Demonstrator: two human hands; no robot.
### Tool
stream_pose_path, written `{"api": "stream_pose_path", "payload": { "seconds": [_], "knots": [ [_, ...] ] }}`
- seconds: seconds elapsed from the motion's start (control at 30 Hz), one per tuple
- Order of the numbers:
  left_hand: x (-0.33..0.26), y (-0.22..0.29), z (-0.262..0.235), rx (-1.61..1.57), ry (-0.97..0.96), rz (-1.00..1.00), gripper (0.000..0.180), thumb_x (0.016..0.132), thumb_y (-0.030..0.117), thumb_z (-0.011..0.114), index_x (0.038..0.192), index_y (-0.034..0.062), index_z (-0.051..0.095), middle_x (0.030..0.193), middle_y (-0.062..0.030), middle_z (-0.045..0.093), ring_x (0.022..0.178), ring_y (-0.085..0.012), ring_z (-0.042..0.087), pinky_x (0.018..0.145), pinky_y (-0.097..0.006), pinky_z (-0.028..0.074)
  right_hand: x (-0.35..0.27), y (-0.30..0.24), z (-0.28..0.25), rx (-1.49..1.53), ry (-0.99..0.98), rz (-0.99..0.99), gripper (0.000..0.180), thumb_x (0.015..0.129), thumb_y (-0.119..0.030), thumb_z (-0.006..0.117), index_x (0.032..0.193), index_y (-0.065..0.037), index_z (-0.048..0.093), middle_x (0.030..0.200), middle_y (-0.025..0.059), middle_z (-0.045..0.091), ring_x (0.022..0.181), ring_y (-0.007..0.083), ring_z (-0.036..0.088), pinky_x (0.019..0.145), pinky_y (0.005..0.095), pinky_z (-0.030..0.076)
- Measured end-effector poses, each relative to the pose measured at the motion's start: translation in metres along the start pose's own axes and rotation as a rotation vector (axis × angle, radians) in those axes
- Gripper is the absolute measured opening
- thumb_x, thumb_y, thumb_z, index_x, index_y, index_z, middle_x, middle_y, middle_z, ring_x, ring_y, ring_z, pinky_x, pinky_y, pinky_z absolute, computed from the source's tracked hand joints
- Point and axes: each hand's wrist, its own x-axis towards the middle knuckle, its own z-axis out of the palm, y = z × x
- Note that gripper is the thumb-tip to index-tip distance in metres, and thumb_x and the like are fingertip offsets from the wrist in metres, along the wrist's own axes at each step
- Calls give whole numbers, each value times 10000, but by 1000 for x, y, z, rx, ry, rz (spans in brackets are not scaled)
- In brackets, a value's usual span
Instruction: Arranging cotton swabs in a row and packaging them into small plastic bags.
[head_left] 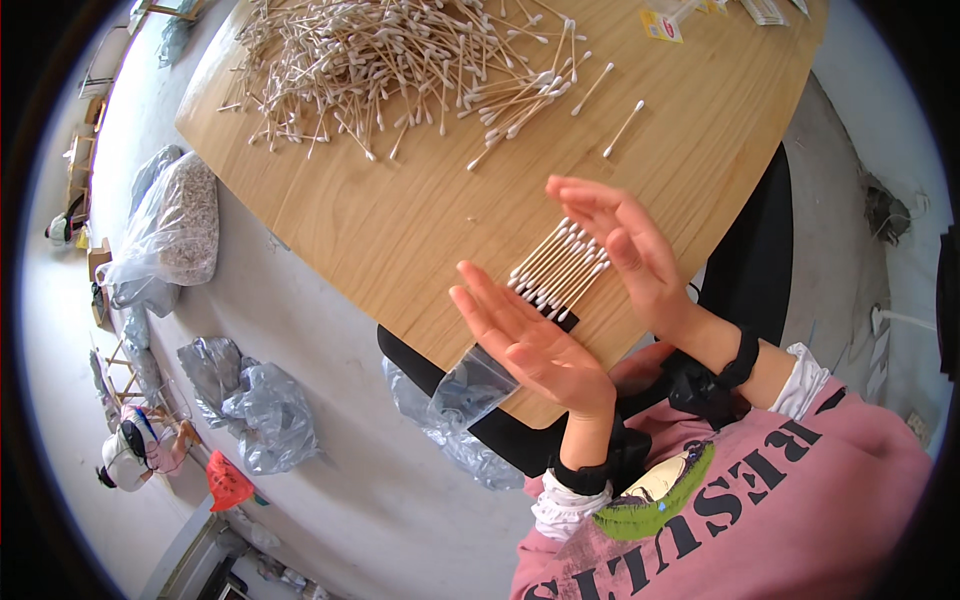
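Note:
A flat row of cotton swabs (556,262) with wooden sticks and white tips lies near the table corner closest to me. The sticks run side by side, and a small black piece (569,321) shows under their near ends. My left hand (535,345) is at the left of the row, palm turned inward and fingers stretched out. On the opposite side is my right hand (635,250), also with extended fingers, its thumb close to the swab tips. Whether either hand touches the swabs is hard to tell.
A large loose heap of cotton swabs (380,70) covers the far part of the wooden table (400,220). Two single swabs lie to its right. A clear plastic bag (475,385) hangs at the near corner. Filled bags (185,220) stand on the floor; another person (130,455) sits far left.

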Motion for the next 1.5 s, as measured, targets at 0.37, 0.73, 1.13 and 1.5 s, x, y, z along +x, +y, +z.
{"api": "stream_pose_path", "payload": {
  "seconds": [0.37,0.73,1.13,1.5],
  "knots": [
    [7,-2,-3,-25,-30,14,729,1057,552,292,1576,51,187,1631,-166,229,1527,-264,181,1240,-402,139,2,3,7,44,-38,11,675,1038,-524,417,1423,30,417,1504,190,414,1438,259,367,1209,399,249],
    [8,0,-12,75,-111,32,767,1044,547,342,1582,33,156,1639,-185,200,1535,-306,147,1241,-445,83,-2,-4,-7,17,9,54,714,1036,-552,390,1420,49,430,1490,194,446,1431,258,383,1210,402,245],
    [-36,1,-17,1454,-734,277,1131,839,712,564,1531,-107,205,1615,-289,184,1524,-389,156,1228,-469,131,37,-27,-15,-950,-345,-294,88,796,-44,693,846,-47,621,865,81,546,836,284,532,755,376,430],
    [-47,0,-19,1481,-756,251,1133,805,659,636,1522,-116,225,1617,-289,179,1522,-405,151,1229,-463,137,61,-26,-7,-1278,-661,-468,141,673,-110,682,718,-52,562,790,60,527,796,238,535,746,347,438]
  ]
}}
